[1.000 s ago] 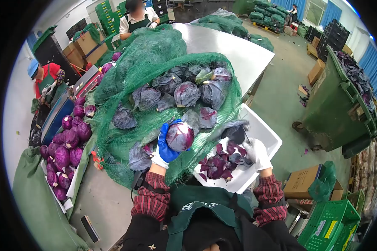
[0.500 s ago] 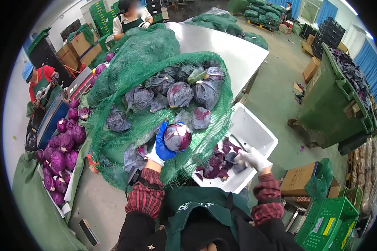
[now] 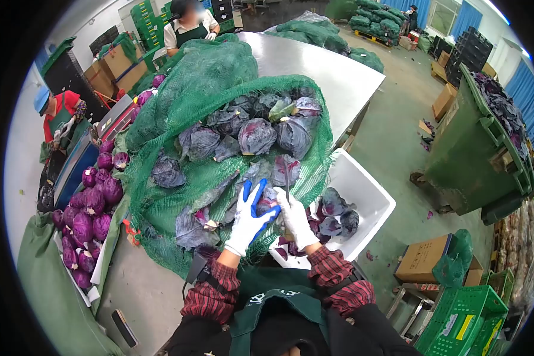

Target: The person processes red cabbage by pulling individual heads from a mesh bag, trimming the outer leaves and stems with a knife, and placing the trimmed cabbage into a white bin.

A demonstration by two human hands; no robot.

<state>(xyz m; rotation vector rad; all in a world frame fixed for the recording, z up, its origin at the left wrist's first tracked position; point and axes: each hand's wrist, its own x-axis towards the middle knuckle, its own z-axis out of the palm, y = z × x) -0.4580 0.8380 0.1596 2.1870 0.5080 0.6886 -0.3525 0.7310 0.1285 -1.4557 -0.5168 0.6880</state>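
Note:
My left hand (image 3: 249, 221), in a white glove with blue on the fingers, rests back up with fingers spread on a purple cabbage (image 3: 267, 200). Beside it, my right hand (image 3: 295, 218) in a white glove is closed around a knife (image 3: 287, 178) whose dark, thin blade points away from me. The cabbage is mostly covered by both hands. Around it lies an open green net sack (image 3: 216, 180) with several dull purple cabbages (image 3: 257, 136). Right of my hands, a white bin (image 3: 371, 207) holds loose purple leaves (image 3: 332, 225).
Peeled cabbages (image 3: 95, 202) are heaped at the left. A metal table (image 3: 314, 59) extends behind the sack. A green waste bin (image 3: 469, 154), a cardboard box (image 3: 424, 255) and a green crate (image 3: 457, 326) stand at the right. Two co-workers (image 3: 190, 29) stand at upper left.
My left hand has turned from cupping the cabbage to lying over it, back up. My right hand has come from the white bin to the cabbage. More leaves lie in the bin.

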